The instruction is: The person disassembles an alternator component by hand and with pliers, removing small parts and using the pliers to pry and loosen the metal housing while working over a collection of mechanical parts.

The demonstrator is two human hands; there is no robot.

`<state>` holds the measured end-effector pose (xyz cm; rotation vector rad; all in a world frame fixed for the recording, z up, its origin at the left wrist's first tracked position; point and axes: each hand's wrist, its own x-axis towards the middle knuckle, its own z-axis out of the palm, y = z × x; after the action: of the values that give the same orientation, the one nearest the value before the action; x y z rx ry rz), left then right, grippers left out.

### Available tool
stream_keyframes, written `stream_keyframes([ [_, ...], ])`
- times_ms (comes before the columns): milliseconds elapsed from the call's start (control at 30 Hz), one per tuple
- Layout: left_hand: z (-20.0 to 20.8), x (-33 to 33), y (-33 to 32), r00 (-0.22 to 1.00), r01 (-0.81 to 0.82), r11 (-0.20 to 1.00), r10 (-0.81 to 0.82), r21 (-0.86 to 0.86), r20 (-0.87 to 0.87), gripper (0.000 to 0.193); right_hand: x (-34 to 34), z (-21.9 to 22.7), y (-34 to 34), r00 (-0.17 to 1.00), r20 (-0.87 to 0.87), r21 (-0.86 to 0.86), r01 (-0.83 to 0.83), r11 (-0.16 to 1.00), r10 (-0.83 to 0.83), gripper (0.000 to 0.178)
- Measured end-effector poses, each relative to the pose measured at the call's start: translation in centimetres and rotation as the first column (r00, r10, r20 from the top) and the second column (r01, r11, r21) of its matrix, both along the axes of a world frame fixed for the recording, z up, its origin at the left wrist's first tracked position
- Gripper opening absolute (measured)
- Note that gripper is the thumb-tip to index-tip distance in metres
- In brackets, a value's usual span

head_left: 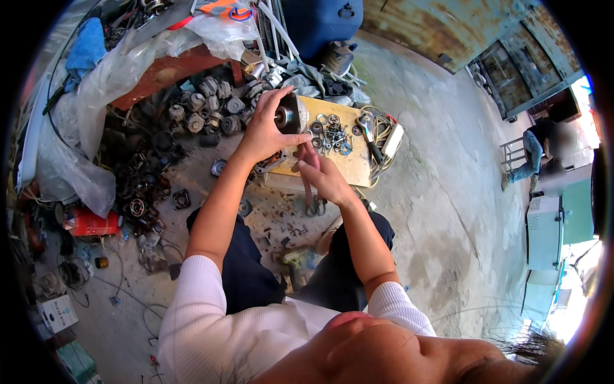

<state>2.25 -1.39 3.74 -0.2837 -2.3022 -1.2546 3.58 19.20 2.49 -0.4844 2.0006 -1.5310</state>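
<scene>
The left hand is wrapped around a dark, round motor part, fingers curled over its far side and thumb stretched along its near side, so the part sits at the hand's far right edge with its open round face turned toward the person. Just right of and nearer than it, the right hand is closed on a slim reddish tool, whose upper end points up toward the underside of the motor part while its lower end hangs down toward the floor. Both hands are held above the near left corner of a small wooden board, where washers and nuts lie scattered in the middle and a hammer rests to the right. Farther left, a cluster of grey motor housings sits on the concrete floor beneath a rust-red bench draped in clear plastic sheeting. Far to the right, another person sits on a stool.
</scene>
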Motion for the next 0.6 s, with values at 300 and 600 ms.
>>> stream_keyframes([
  [300,-2.7,-3.0,4.8,0.924,0.015,0.7,-0.282,0.714,0.257,0.092,-1.1,-0.6,4.1,0.991,-0.023,0.113,0.136,0.984,-0.134,0.025],
  [600,-5.9,-6.1,5.9,0.815,-0.272,-0.186,-0.566,0.944,0.123,0.042,-1.4,-2.3,5.0,0.627,-0.769,0.223,0.45,0.865,-0.128,0.026],
])
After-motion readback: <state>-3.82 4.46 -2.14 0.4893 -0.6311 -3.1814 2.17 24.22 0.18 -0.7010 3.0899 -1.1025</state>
